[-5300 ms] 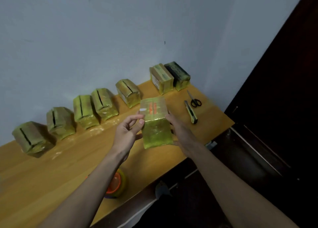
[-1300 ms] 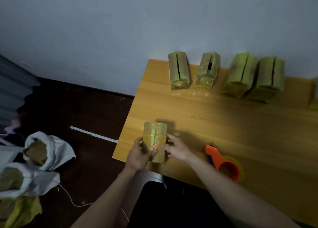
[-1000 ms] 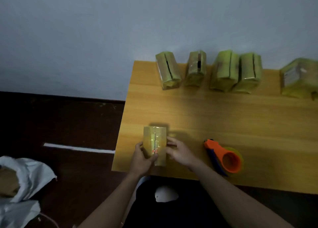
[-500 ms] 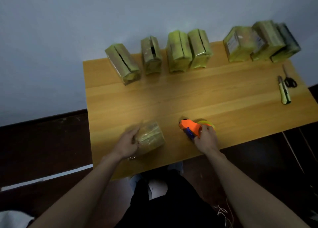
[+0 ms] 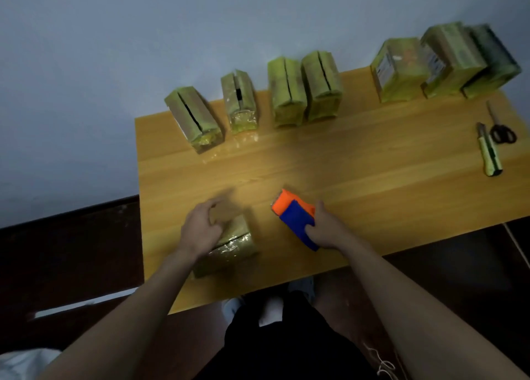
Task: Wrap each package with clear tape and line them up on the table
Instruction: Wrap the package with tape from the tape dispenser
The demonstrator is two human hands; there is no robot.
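A yellow-green package (image 5: 232, 245) lies on the wooden table (image 5: 358, 173) near its front left edge. My left hand (image 5: 200, 227) rests on top of it with the fingers curled over its far end. To its right, my right hand (image 5: 327, 230) grips an orange and blue tape dispenser (image 5: 295, 216) lifted just above the tabletop. Several wrapped packages stand in a row along the wall, from the leftmost (image 5: 193, 118) to the rightmost (image 5: 493, 61).
Black-handled scissors (image 5: 500, 130) and a yellow-green utility knife (image 5: 489, 156) lie at the table's right side. The wall runs close behind the row. Dark floor lies left of the table, with a white bag (image 5: 17, 362) at the bottom left corner.
Both hands set the package down on the table. My right hand left it, took hold of the tape dispenser and raised it. My left hand stays on the package. The view swung right.
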